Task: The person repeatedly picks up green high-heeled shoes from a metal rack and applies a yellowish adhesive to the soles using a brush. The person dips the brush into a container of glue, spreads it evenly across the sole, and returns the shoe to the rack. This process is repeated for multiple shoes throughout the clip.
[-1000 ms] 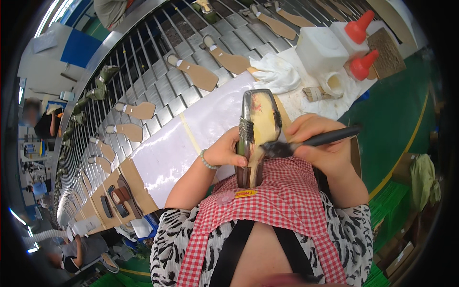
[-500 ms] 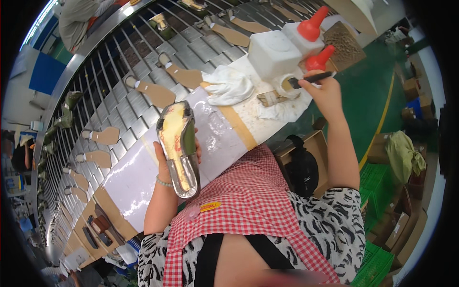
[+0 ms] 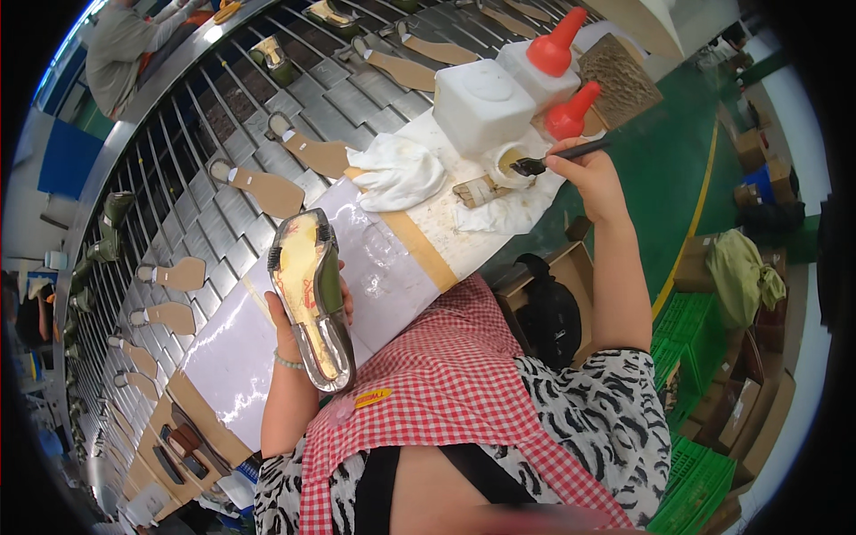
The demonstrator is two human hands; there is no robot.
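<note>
A green shoe upper on a last (image 3: 304,272) lies sole side up in my left hand (image 3: 286,335), whose fingers wrap round its sides. Its underside shows a yellowish inner sole with red marks and a shiny silvery edge. Out to the right, my right hand (image 3: 596,185) pinches the dark handle of a brush (image 3: 532,166). The bristles are at the mouth of a small whitish pot (image 3: 508,179), which holds something yellowish. Beside the pot lie a taped brownish bundle (image 3: 480,192) and a crumpled white cloth (image 3: 399,171).
Two white containers, one a jug (image 3: 481,111), stand behind the pot near red nozzle caps (image 3: 555,45). Tan soles (image 3: 267,190) lie along the metal conveyor (image 3: 234,236). A person (image 3: 134,53) sits across it. Green crates (image 3: 691,348) stand on the right.
The brush has tipped, its bristles now at the pot's mouth. My left hand still holds the shoe. The whole view has shifted slightly, moving the bench things leftward in the picture.
</note>
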